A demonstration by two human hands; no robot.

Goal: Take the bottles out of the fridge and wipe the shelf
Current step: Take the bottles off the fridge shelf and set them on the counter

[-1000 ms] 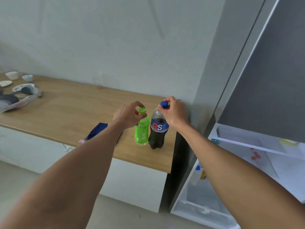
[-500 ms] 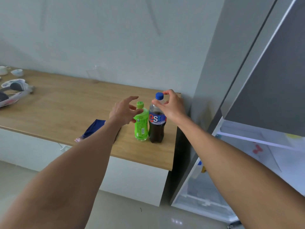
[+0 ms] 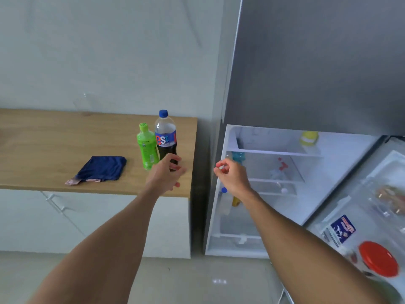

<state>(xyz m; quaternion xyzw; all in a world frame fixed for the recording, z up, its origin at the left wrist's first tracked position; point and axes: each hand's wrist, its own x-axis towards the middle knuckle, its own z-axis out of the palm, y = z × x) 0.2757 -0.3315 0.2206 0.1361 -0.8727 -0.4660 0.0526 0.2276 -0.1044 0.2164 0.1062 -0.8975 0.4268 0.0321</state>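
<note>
Hands: the left hand (image 3: 164,174) hangs in front of the cola bottle's base without gripping it, and the right hand (image 3: 232,174) hangs before the open fridge's left wall. The fingers of both are loosely curled and hold nothing.
Cloth (image 3: 102,167): dark blue and folded, it lies flat on the counter (image 3: 43,150) to the left of the bottles, in no hand.
Green bottle (image 3: 146,148): out of the fridge and upright on the counter, long axis vertical, cap pointing up, close against its neighbour.
Cola bottle (image 3: 165,137): same stance, blue cap up, label facing the camera, near the counter's fridge end.
Fridge shelves (image 3: 278,152): the door is open. A teal-topped item (image 3: 237,155) and a yellow item (image 3: 309,138) sit inside; I cannot tell whether they are bottles.
Shelf and cloth: 2 bottles stand outside and both hands are free. That fits a pause between fetching and wiping, or a shelf already wiped with the cloth laid back down. The next move is unsettled, but either case calls for an empty hand, and both hands are empty.
</note>
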